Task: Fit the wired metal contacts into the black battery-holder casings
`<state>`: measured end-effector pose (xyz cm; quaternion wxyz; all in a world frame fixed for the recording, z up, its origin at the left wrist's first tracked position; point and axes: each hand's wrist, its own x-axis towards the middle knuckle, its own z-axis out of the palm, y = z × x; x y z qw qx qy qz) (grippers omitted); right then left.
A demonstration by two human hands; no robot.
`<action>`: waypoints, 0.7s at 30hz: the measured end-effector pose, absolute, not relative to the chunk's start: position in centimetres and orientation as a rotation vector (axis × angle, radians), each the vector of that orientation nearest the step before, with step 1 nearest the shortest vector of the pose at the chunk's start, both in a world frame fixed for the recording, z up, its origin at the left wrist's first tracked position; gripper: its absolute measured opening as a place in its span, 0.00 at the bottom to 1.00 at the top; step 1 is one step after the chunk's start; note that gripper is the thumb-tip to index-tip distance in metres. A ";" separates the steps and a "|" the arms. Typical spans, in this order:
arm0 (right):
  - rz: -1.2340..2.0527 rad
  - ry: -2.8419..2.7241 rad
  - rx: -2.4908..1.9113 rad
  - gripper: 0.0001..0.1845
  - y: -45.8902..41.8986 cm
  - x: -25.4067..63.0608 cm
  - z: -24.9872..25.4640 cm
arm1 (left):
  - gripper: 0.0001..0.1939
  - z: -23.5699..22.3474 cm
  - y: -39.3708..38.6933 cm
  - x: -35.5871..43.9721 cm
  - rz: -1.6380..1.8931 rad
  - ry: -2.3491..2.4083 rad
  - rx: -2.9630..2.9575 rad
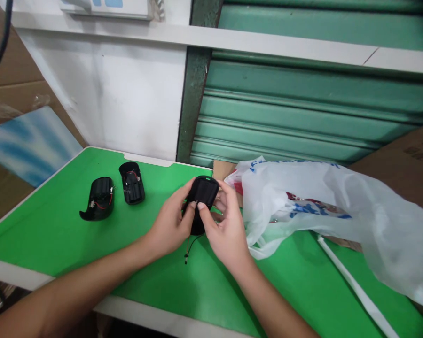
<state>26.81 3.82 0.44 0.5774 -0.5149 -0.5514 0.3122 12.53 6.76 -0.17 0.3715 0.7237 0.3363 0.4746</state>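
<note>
Between both hands I hold a black plastic casing point(206, 188) with rounded ends, raised over the green table mat. My left hand point(174, 218) grips its left side, thumb pressed on the face. On the right side, my right hand point(226, 220) is wrapped round it, its thumb also on the face near the middle. Thin wires with a small connector point(186, 257) dangle below the casing. To the left lie two similar black casings with red wires inside: one with a curved lip point(100, 199), and a smaller one point(132, 183) beside it.
A green mat point(151, 286) covers the table. A white plastic bag point(303, 197) lies to the right, with a white strip point(356, 286) before it. Behind stand a green shutter point(285, 112) and a white ledge point(268, 44). Cardboard point(405, 159) leans at the right.
</note>
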 end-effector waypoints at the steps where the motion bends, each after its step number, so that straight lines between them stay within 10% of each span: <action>1: 0.730 -1.287 -1.203 0.28 3.8 26.8 0.4 | 0.27 -0.3 6.8 12.5 1.221 0.864 1.861; 21: 0.781 -1.313 -1.214 0.33 3.6 26.9 0.5 | 0.28 0.5 6.1 13.0 1.209 1.002 2.001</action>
